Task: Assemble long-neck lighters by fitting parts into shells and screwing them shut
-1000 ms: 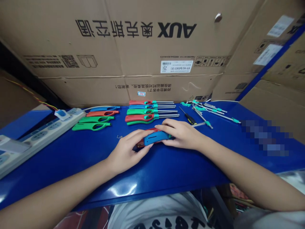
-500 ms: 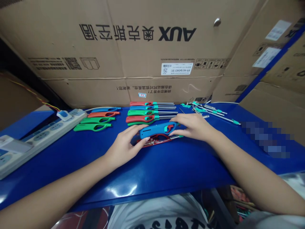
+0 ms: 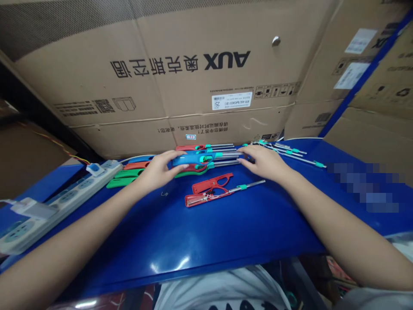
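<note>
A blue long-tube lighter [image 3: 190, 159] is between my hands, above the row of lighters at the back. My left hand [image 3: 161, 168] grips its handle, thumb in front and fingers behind. My right hand [image 3: 263, 162] pinches the end of its metal tube. Partly hidden below it are finished-looking lighters, among them a red lighter [image 3: 189, 147]. Nearer to me lies an opened red lighter shell [image 3: 196, 200], showing a white wire and a tube with a green collar. Its loose red half [image 3: 206, 184] rests just behind it.
Several empty handle shells, one an orange shell [image 3: 137, 165], lie left, partly behind my left hand. A white power strip [image 3: 69, 202] runs along the left. Metal tubes with green collars [image 3: 300, 158] lie back right. A cardboard panel [image 3: 180, 94] stands behind the blue table [image 3: 206, 241].
Both hands have carried the blue lighter back and left, from above the opened red lighter to the row. The red shell halves are uncovered. My view has tilted up slightly.
</note>
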`<state>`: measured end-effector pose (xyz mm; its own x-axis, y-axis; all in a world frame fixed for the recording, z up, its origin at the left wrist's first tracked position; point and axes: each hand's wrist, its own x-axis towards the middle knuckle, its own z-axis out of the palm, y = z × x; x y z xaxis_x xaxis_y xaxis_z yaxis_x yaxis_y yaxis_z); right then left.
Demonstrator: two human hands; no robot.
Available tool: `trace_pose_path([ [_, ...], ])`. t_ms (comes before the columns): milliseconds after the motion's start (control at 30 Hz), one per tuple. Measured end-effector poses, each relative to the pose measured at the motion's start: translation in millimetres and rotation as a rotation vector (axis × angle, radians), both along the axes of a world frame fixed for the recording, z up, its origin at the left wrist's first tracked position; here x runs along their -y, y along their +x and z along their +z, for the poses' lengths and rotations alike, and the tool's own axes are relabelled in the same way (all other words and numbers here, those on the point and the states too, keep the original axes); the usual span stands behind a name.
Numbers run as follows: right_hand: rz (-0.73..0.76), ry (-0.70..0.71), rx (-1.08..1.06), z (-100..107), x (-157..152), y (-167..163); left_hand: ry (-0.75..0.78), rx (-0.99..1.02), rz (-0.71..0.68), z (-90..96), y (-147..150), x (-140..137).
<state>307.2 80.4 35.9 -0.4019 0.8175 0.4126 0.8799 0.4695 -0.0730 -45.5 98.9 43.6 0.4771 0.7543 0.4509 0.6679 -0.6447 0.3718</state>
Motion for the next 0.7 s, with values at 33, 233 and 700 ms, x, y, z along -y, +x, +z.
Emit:
trace_pose_path([
  [33, -0.08, -0.013, -0.01, 0, -3, 5, -0.028, 0.003, 0.017, 2.4, -3, -13],
  [233, -0.381, -0.103, -0.094, 2, -17, 32, -0.162, -0.039, 0.141, -0.6, -10, -77],
  [700, -0.725, -0.239, -0.166, 14, -23, 61, -0.029, -0.048, 0.346, -17.0, 6, -99],
])
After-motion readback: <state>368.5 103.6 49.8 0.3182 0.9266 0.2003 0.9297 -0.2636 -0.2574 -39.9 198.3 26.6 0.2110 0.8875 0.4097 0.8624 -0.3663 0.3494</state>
